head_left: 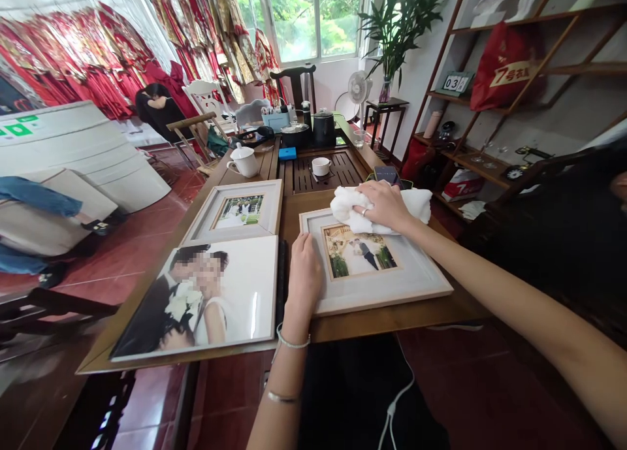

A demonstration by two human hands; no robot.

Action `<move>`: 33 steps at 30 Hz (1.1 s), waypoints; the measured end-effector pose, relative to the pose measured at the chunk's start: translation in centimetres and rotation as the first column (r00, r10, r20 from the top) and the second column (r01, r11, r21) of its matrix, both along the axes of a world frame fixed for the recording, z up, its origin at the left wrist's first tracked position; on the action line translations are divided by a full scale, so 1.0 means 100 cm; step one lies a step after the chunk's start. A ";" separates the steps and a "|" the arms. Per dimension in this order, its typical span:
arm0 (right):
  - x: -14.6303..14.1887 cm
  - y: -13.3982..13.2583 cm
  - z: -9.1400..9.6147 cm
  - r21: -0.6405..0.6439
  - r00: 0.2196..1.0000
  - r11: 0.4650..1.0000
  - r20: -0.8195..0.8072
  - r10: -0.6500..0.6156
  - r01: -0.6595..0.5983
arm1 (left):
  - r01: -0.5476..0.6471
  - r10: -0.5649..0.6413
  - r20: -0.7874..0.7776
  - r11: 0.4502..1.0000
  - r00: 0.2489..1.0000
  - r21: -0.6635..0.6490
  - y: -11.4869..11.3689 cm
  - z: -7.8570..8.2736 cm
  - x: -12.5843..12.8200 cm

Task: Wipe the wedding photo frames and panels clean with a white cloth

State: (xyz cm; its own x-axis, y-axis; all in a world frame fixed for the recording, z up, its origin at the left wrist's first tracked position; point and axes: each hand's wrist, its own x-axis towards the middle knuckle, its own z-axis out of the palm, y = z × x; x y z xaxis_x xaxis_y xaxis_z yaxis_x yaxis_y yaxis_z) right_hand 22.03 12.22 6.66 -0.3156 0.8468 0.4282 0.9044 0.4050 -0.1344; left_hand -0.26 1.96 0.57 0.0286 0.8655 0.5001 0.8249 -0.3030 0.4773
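Note:
In front of me a picture frame (421, 283) with a pale wooden rim and a small wedding photo lies flat on the wooden table (362, 322). My left hand (304, 270) is closed on the frame's left edge, fingers toward its far corner. A bunched white cloth (416, 205) rests on the far edge of the frame. Over that cloth, my right hand (383, 205) grips it and presses it down. To the left lie a large wedding photo panel (255, 287) and, behind it, a second framed photo (203, 216).
A lidded white mug (243, 161) stands at the table's left edge. Beyond it are a slatted tea tray (304, 179) with a small white cup (321, 166) and a black kettle (324, 128). Wooden shelves (490, 166) stand on the right. A seated person's legs (42, 195) show at left.

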 end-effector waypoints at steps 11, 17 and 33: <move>-0.015 -0.064 0.012 -0.301 0.934 0.900 0.066 0.351 -0.316 | -0.016 0.017 0.026 1.000 1.000 -0.006 0.004 -0.005 -0.001; -0.004 -0.122 0.017 -0.288 0.861 0.816 -0.075 0.503 -0.502 | -0.026 0.026 0.051 1.000 0.998 0.001 0.003 -0.003 0.000; 0.021 -0.099 0.002 -0.130 0.966 0.971 0.142 0.217 -0.199 | -0.012 0.013 0.039 1.000 0.999 -0.020 0.002 -0.002 0.001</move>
